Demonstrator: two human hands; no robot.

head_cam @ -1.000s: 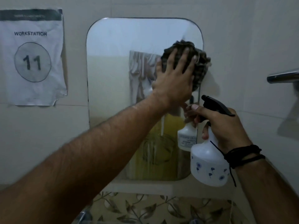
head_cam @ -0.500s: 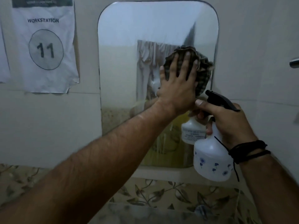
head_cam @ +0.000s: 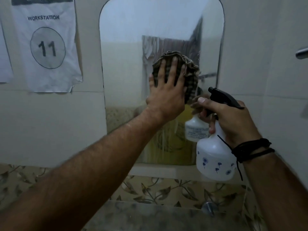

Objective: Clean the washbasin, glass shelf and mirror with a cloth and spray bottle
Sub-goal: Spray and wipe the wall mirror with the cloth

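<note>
My left hand [head_cam: 166,95] presses a crumpled dark checked cloth [head_cam: 188,70] flat against the middle of the wall mirror [head_cam: 133,39]. The mirror is a rounded rectangle with wet streaks on its glass. My right hand [head_cam: 231,120] holds a white spray bottle [head_cam: 215,160] with a black trigger head by its neck, just right of the cloth and in front of the mirror's lower right corner. A glass shelf [head_cam: 153,170] runs under the mirror. The grey top of the washbasin [head_cam: 150,215] shows at the bottom edge.
A paper sign reading WORKSTATION 11 [head_cam: 46,45] hangs on the tiled wall left of the mirror. A band of leaf-patterned tiles [head_cam: 166,190] runs below the shelf. A metal bar end [head_cam: 301,54] sticks out at the right edge.
My left hand has slid the cloth down and to the left across the mirror, from its upper right toward the middle. The right hand stays beside it with the bottle.
</note>
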